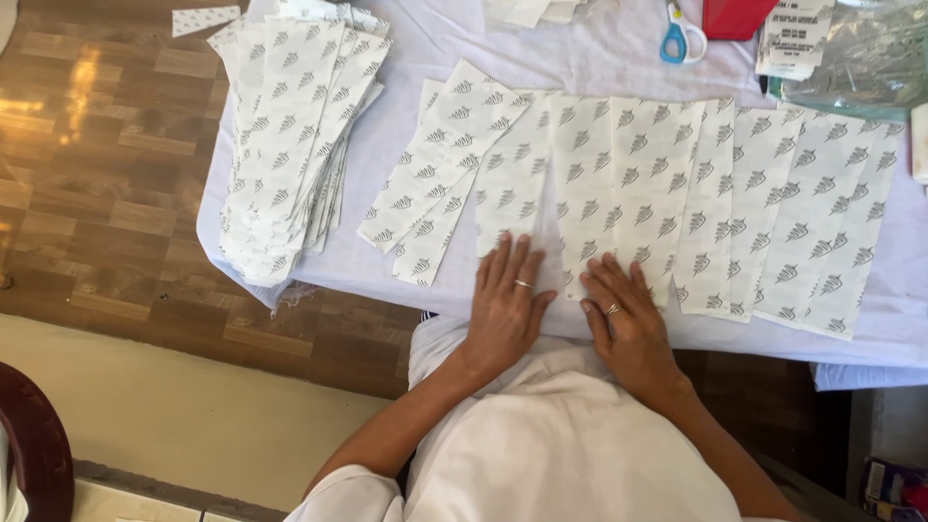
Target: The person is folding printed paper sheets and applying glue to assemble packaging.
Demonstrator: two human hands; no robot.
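Both hands lie flat, fingers spread and gripping nothing: the left hand and right hand press the near ends of the overlapping patterned paper strips at the surface edge. A careless slide could fan the row crooked; farther left, the overhanging stack could slip floorward.

Cut off by the top edge: scissors showing only blue handles, a red container, a paper pile. Clipped at the right edge: a clear plastic bag, contents too blurred to tell, and a white object. Hidden under the left hand and right hand: lower ends of patterned strips. Partly out of frame at bottom right: a colourful packet, unreadable.
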